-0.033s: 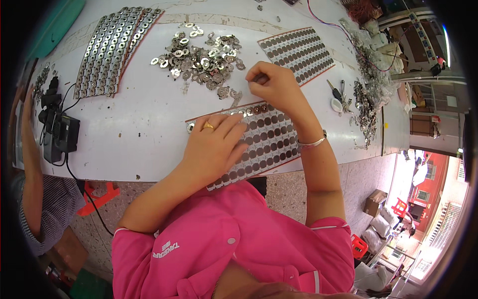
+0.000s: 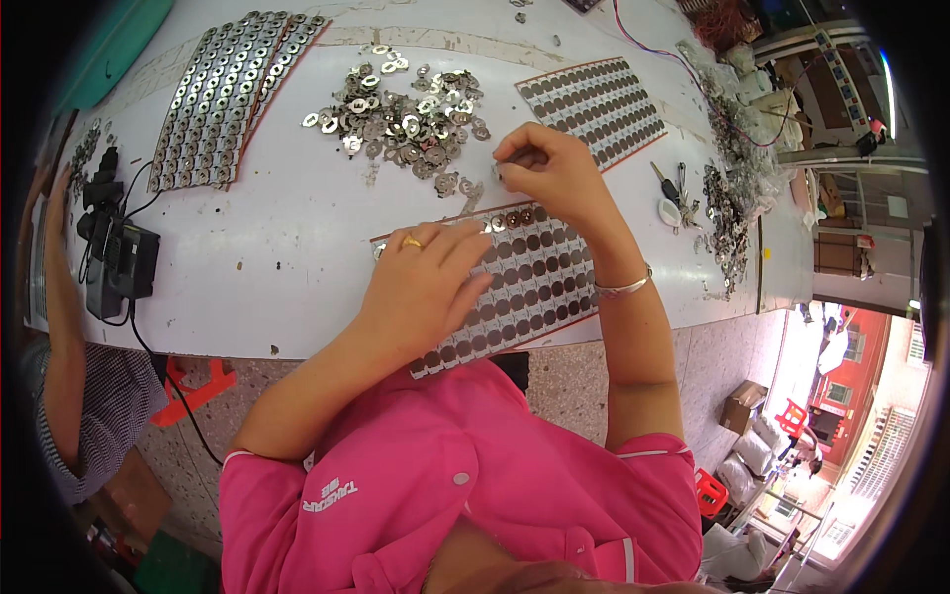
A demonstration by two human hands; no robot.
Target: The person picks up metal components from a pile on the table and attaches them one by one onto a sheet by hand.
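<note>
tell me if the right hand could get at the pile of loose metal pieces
Probably yes: the pile lies ahead and to the left of the right hand, its near edge close by, with nothing visible blocking the way.

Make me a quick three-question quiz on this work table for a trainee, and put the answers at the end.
1. Which hand lies spread over the left part of the nearest panel?
2. True or false: the keys lie to the right of the heap of loose metal pieces.
3. What circles the right wrist? A, a watch; B, a silver bracelet; C, a rubber band.

Key:
1. The left hand.
2. True.
3. B.
</note>
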